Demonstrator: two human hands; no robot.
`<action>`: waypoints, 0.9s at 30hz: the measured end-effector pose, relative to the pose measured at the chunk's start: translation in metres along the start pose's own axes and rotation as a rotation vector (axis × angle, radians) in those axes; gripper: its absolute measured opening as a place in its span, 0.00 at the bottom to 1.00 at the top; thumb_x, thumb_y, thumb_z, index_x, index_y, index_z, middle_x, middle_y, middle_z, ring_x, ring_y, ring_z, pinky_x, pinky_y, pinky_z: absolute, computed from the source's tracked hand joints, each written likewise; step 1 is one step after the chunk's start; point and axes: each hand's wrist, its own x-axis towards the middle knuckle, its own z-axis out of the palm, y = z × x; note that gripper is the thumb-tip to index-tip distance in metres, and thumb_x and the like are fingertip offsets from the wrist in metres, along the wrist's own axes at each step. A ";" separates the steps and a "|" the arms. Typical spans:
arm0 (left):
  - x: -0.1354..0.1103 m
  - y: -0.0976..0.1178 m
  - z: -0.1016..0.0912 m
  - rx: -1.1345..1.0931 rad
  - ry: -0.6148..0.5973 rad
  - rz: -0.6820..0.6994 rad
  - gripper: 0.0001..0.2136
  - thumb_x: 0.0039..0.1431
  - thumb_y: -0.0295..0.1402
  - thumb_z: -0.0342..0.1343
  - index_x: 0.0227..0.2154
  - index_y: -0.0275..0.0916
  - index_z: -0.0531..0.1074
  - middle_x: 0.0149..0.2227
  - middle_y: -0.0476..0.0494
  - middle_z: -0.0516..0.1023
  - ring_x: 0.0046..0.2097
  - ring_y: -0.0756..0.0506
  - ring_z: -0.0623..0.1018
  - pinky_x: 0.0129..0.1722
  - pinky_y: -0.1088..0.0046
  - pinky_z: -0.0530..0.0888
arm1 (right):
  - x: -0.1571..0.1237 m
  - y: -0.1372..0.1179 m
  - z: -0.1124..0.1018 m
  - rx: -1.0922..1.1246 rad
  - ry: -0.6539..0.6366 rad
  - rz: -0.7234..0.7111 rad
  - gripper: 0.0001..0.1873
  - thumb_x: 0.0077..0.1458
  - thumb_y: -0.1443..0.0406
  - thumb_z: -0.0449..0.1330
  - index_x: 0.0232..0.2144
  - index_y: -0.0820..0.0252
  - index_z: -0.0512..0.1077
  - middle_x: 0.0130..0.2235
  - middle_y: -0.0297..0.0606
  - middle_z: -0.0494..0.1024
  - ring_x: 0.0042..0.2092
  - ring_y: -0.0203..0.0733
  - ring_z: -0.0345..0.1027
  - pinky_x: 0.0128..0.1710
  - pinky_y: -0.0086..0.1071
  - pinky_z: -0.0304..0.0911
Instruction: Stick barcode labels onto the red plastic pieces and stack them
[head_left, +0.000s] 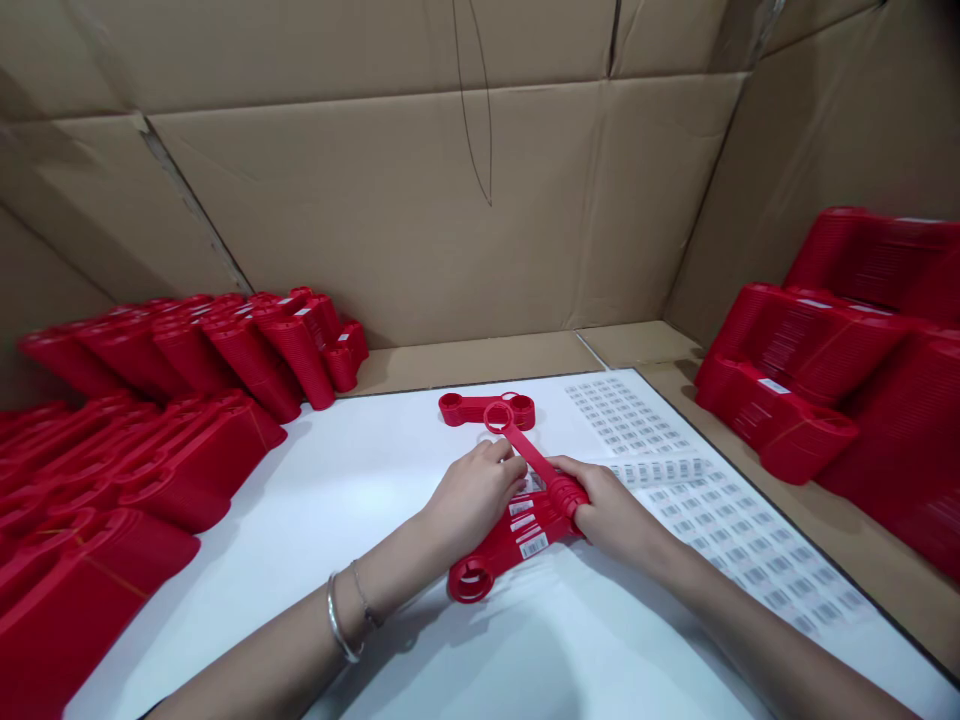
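A small fanned stack of flat red plastic pieces with ring ends (pixel 501 548) lies on the white table top (pixel 360 500), several bearing white barcode labels. My left hand (pixel 476 495) rests on the stack with its fingers curled, pressing near the labels. My right hand (pixel 611 510) grips the near end of one red piece (pixel 525 445) that tilts up from the stack. Another red piece (pixel 486 408) lies flat just beyond.
Sheets of barcode stickers (pixel 705 510) lie to the right of my hands. Large stacks of the same red pieces stand at the left (pixel 150 430) and at the right (pixel 832 370). Cardboard walls (pixel 450 200) close in the back and sides.
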 end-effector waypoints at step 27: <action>0.003 -0.005 -0.030 -0.808 -0.042 -0.263 0.11 0.57 0.39 0.51 0.30 0.35 0.67 0.15 0.57 0.51 0.18 0.55 0.51 0.17 0.78 0.46 | -0.013 -0.023 0.004 -0.072 0.032 -0.145 0.40 0.32 0.80 0.44 0.49 0.55 0.69 0.45 0.35 0.75 0.36 0.38 0.68 0.41 0.32 0.63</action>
